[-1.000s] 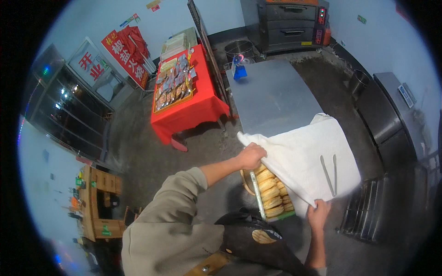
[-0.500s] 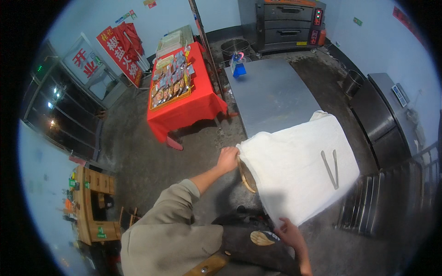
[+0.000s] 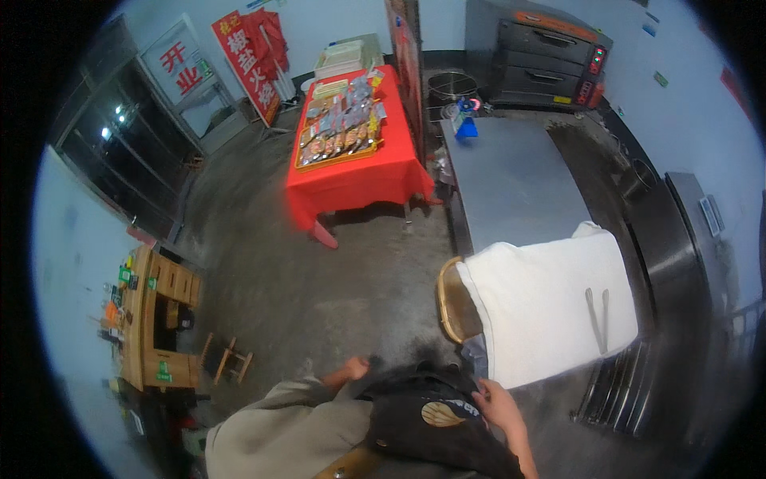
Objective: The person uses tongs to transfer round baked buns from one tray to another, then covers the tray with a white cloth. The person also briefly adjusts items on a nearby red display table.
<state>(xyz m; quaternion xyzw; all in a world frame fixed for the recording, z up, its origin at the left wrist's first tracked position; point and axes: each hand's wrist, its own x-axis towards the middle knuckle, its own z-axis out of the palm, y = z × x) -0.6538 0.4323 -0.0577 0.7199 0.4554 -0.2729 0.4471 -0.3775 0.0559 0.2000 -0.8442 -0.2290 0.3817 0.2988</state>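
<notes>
Left fingers (image 3: 357,367) withdrew, white cloth (image 3: 540,313) to their right.

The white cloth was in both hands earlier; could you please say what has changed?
The left hand has let go of the white cloth and drawn back toward the body. The right hand has shifted left, to the cloth's near-left corner; whether it touches is unclear. The lifted edge has come down, hiding the breads. The tongs stayed on the cloth.

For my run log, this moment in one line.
left hand: off white cloth | right hand: near its corner | tongs: on top
</notes>
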